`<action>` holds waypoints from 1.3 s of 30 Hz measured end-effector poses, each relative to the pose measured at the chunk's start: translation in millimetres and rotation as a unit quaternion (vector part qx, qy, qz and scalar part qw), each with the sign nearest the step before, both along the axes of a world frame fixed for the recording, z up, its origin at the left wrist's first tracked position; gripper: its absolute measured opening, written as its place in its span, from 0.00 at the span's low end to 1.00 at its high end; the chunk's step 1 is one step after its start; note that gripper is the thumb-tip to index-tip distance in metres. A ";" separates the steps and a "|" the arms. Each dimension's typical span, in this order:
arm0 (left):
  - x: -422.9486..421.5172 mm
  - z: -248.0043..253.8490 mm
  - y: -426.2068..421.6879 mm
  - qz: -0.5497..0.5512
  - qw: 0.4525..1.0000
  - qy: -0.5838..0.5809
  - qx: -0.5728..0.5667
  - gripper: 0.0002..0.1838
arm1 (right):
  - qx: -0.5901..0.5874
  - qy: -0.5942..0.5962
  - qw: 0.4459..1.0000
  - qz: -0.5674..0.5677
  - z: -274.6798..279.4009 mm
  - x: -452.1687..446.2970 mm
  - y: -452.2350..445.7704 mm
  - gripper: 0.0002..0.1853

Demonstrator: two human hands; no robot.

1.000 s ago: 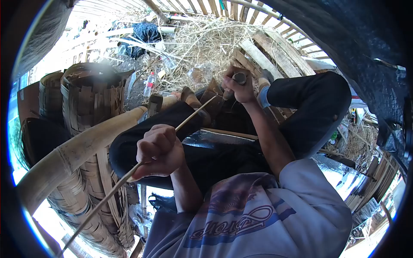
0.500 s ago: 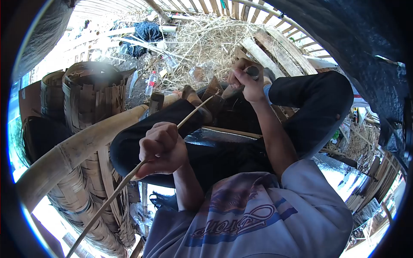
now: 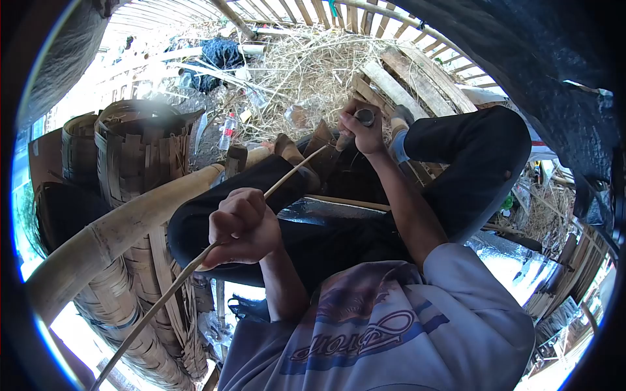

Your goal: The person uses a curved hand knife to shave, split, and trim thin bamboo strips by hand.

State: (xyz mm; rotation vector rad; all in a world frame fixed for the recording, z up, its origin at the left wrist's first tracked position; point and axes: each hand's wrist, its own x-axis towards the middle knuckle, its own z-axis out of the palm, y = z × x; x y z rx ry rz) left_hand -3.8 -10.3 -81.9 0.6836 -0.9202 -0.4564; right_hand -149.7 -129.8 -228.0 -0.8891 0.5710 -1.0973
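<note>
My left hand (image 3: 244, 225) is closed round a long, thin bamboo strip (image 3: 153, 306). One part of the strip hangs toward the lower left; the other slants up over my leg, its far end beside my right hand. My right hand (image 3: 362, 130) grips a knife-like tool by its thick round handle (image 3: 364, 116), whose butt faces me. Little of the tool's working end shows below the fist, close to the strip's far end. Between my bent legs, a brown upright piece (image 3: 319, 138) stands near that end; I cannot tell what it is.
A thick bamboo pole (image 3: 124, 228) slopes along my left, beside tall woven bamboo baskets (image 3: 140, 146). Ahead lie straw (image 3: 319, 58), wooden planks (image 3: 417, 78) and a plastic bottle (image 3: 228, 130). Dark sheeting (image 3: 541, 65) hangs at the upper right.
My right hand has moved left and slightly down with the tool, closer to the strip's far end. My left hand keeps its hold and has barely shifted.
</note>
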 end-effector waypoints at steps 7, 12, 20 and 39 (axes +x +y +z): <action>1.1 0.1 4.0 0.047 0.999 0.003 0.020 0.34 | 0.059 -0.107 0.992 -0.036 31.4 -9.0 -9.1 0.09; -3.9 0.3 3.5 0.071 0.997 0.013 0.023 0.34 | 0.019 -0.035 0.998 -0.053 18.8 2.0 -1.7 0.09; -3.5 0.0 3.7 0.059 0.998 0.018 0.019 0.34 | -0.041 -0.005 0.999 0.000 41.0 5.1 11.7 0.09; -2.9 1.0 1.4 0.033 0.998 0.051 0.013 0.32 | -0.052 0.034 0.998 0.004 35.0 0.9 1.8 0.08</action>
